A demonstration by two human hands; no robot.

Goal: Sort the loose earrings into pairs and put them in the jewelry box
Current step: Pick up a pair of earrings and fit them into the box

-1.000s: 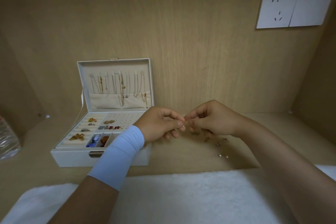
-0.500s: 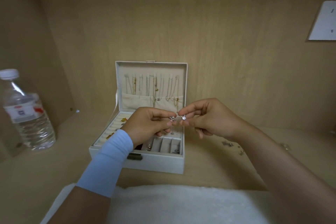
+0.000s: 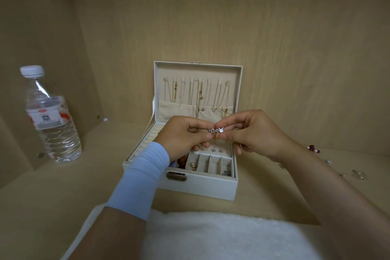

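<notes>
Wooden tabletop point(image 3: 63, 196), open box point(image 3: 198, 188). Your left grip point(image 3: 181, 139), right grip point(image 3: 259, 135) each pinch stud point(image 3: 221, 130): tiny, likely slippery; hold post.

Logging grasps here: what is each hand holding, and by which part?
Left hand pinches a silver earring; right hand pinches another earring. The gripped part is hidden.

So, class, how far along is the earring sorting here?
Done: some studs sit in the open jewelry box. In hand: the left hand and right hand each pinch a sparkly stud, side by side above it. Left: loose earrings lie on the shelf.
</notes>
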